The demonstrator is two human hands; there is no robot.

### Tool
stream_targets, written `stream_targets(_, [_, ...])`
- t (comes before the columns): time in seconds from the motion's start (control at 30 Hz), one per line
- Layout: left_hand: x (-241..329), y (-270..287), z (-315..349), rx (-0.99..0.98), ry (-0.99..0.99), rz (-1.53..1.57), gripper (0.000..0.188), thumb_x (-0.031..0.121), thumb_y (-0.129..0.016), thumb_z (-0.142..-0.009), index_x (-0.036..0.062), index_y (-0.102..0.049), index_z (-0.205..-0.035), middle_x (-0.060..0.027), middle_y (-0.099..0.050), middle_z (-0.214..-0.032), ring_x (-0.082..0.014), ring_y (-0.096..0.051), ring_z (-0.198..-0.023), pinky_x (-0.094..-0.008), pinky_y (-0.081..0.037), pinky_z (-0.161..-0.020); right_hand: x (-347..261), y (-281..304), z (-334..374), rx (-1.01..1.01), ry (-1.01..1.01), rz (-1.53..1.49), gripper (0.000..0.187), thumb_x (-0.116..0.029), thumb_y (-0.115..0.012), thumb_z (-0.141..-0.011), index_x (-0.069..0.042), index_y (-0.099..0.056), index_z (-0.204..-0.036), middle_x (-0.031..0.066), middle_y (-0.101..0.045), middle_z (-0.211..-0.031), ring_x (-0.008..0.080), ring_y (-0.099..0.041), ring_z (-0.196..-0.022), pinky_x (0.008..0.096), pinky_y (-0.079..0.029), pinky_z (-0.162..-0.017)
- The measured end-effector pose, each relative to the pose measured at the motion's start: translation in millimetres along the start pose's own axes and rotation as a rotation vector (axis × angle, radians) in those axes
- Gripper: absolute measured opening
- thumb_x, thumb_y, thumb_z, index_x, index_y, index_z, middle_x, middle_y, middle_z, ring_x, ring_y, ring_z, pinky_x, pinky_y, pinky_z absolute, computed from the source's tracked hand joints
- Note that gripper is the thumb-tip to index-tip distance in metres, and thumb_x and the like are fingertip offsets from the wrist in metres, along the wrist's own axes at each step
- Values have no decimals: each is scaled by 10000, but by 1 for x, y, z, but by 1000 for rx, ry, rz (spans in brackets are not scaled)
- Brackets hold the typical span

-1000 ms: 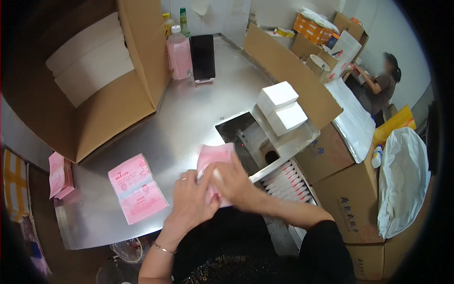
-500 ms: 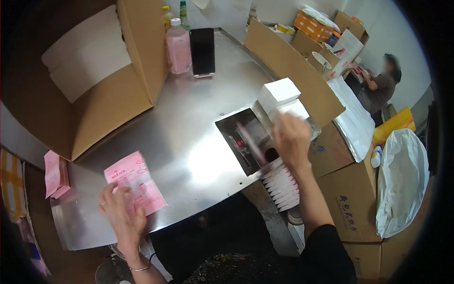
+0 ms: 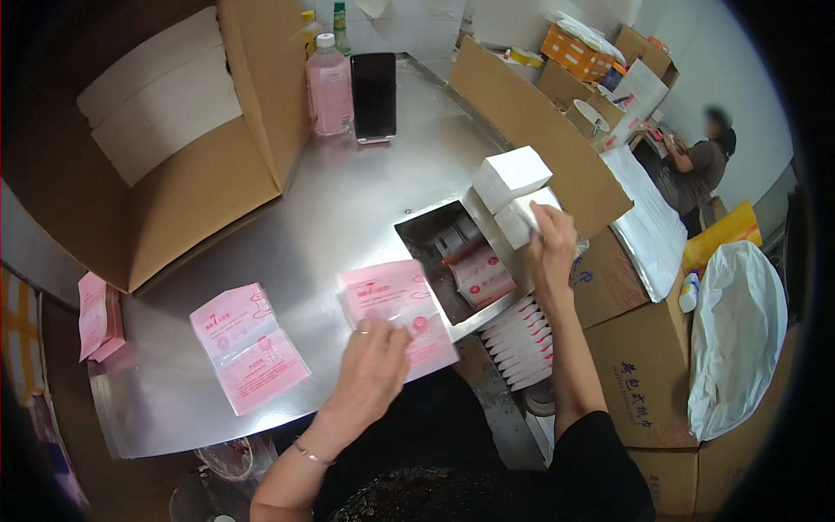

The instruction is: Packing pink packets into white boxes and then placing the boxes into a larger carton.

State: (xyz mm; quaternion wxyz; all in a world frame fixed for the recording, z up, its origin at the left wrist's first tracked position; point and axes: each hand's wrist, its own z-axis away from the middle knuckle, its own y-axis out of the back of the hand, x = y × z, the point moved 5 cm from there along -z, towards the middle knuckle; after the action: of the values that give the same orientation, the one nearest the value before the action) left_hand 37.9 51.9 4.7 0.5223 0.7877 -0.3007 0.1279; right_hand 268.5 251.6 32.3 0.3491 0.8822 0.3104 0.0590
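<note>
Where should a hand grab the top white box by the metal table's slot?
Judging by its pose, take the top white box from above, fingers on two opposite side walls. It is a small block sitting highest on the stack, with another white box under it and a cardboard wall close behind, so its top and near sides are open. The right hand already rests at the lower box.

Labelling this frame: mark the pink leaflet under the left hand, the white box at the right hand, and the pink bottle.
Pink leaflet [image 3: 391, 300]: head view, on its upper printed face.
White box [image 3: 520, 219]: head view, on its front side.
Pink bottle [image 3: 330, 91]: head view, on the middle of its body.
</note>
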Motion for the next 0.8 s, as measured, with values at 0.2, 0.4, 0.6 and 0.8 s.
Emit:
stream_targets(0.2, [-17, 20, 4, 36, 88, -93, 545, 191, -784, -697, 1, -615, -1178, -260, -472, -1416, -439, -484, -1266, -511, -432, -933, -195, 30, 83, -291, 746, -445, 395, -186, -618, -868, 3, -616, -1215, 166, -646, -1070, 324, -649, -1062, 649, -354, -1101])
stream_targets(0.4, [-3, 15, -15, 156, 184, -265, 692, 317, -770, -688, 99, -579, -1316, -250, -373, -1530, -456, -423, -1333, -554, -334, -1000, -204, -35, 43, -615, 453, -357, 248, -149, -642, -809, 15, -646, -995, 149, -592, -854, 340, -599, -815, 670, -293, -1115])
stream_targets(0.6, [-12, 21, 10, -7, 154, -502, 564, 313, -672, -792, 111, -605, -1314, -244, -526, -1334, -420, -501, -1172, -504, -370, -905, -93, 17, -1, -178, 79, -96, 194, -42, -610, -801, 46, -637, -972, 176, -585, -956, 361, -592, -949, 533, -419, -922])
stream_targets(0.8, [-6, 9, -14, -78, 274, -451, 489, 364, -708, -760, 86, -654, -1158, -179, -537, -1120, -373, -505, -952, -503, -376, -815, -9, -7, -4, -160, -31, 174, 191, -125, -641, -899, 11, -680, -1028, 166, -616, -984, 338, -588, -939, 468, -435, -846])
